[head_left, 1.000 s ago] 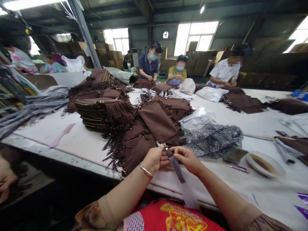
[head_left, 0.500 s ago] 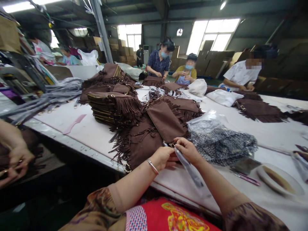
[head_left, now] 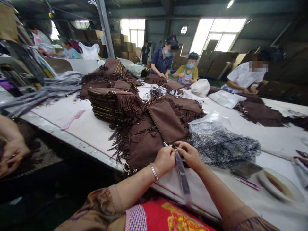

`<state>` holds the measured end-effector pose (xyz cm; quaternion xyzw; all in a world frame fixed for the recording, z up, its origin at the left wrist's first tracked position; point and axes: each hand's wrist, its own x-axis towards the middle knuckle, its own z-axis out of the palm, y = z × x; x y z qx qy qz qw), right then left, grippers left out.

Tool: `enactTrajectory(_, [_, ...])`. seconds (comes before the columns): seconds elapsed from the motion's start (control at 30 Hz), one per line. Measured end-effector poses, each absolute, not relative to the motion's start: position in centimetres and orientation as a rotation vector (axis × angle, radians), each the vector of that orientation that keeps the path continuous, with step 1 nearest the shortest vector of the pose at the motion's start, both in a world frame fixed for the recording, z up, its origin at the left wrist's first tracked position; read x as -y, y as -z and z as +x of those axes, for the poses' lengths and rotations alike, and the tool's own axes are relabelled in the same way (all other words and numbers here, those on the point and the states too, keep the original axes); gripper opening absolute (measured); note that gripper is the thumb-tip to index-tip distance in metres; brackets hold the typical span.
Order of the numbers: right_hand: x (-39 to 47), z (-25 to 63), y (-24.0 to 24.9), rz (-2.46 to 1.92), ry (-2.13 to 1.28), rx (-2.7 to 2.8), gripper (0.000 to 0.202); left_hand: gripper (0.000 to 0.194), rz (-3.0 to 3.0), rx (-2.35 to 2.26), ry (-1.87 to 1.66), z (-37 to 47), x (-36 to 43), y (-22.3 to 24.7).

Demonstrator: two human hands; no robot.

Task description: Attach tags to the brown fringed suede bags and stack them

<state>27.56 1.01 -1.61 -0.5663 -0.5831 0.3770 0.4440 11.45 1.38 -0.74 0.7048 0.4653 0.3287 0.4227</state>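
Note:
Both my hands meet at the near corner of a flat brown pouch with a zip along its left edge. My left hand, wearing a silver bangle, is closed beside that corner; what its fingers hold is hidden. My right hand pinches the upper end of a plastic-wrapped strap at a metal clasp. From there the strap hangs down over the table edge. Under the pouch lies a larger brown fringed bag, with a gold ring clasp at its near corner.
A stack of fringed pouches stands behind left, near a pink comb. Grey wrapped straps lie far left. A speckled fabric bundle, pink-handled snips and a tape roll lie right. A co-worker's hands are at left.
My left fingers have curled in closer to the clasp. The strap's loose end has swung left and now hangs more steeply. The view has shifted slightly.

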Motion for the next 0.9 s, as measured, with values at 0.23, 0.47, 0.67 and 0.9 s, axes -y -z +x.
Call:
enactTrajectory(0.23, [-2.5, 27.3, 2.6, -1.419, -0.993, 1.47, 0.016, 0.009, 2.043, -1.333, -0.917, 10.9, -2.2, 1.2])
enactTrajectory(0.47, [-2.1, 26.8, 1.4, -1.382, -1.333, 1.202, 0.033, 0.017, 1.933, -1.234, -0.891, 11.1, -2.8, 2.0])
enactTrajectory(0.67, [-1.9, 26.4, 1.2, -1.512, -1.119, 1.309, 0.036, 0.013, 1.905, -1.301, -0.918, 11.3, -2.9, 2.3])
enactTrajectory(0.9, [-2.6, 26.2, 1.6, -1.75, -0.705, 1.5, 0.019, 0.012, 2.035, -1.454, -0.778, 11.3, -2.9, 1.7])
